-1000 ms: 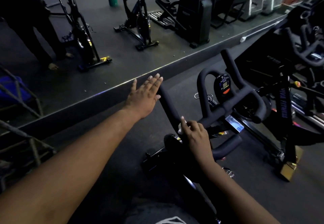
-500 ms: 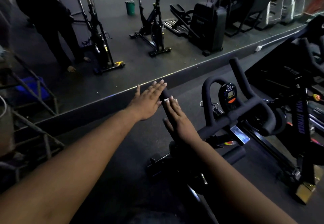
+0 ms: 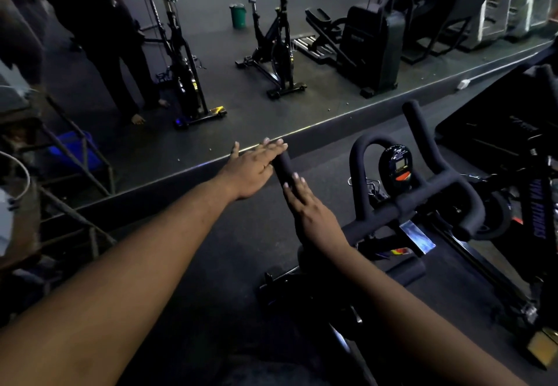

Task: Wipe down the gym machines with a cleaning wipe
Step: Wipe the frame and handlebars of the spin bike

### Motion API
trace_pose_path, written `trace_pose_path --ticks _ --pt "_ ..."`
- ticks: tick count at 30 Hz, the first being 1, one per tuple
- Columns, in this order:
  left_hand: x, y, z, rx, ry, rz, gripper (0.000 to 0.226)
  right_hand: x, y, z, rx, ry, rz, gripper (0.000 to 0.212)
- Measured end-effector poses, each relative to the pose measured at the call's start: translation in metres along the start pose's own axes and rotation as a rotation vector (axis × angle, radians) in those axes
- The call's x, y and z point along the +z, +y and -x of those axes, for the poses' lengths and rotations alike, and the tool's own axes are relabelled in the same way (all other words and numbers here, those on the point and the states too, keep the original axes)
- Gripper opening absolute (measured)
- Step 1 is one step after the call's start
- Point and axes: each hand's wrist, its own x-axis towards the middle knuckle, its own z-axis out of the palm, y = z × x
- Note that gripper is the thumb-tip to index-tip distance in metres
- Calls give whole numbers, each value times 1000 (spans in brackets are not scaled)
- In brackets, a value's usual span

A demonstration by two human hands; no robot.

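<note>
While the left hand (image 3: pixel 252 171) is kept flat beside the bar (image 3: pixel 283 166), its fingers straight and touching the tip, the right hand (image 3: pixel 312 215) is now laid flat along that bar; a second ago it was curled low on it over something white. No wipe can be seen now; it may be hidden under that palm. The bar looks nearly wiped.

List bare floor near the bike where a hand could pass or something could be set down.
Free: dark mat between the left hand and the metal rack, below the platform edge. Also the platform floor between the two far spin bikes. Crowded: right of the handlebar, where the right hand lies, frames and the console pack close.
</note>
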Motion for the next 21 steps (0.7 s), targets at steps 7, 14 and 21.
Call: trace_pose_path --ticks 7,14,21 --pt "-4 8 4 -40 -3 -24 63 -21 -1 -49 13 131 -72 60" --pt "2 16 8 -89 -6 -40 70 -11 24 -2 -243 25 101 66" --pt "6 30 11 -194 11 4 69 -49 22 -63 -121 12 98 58"
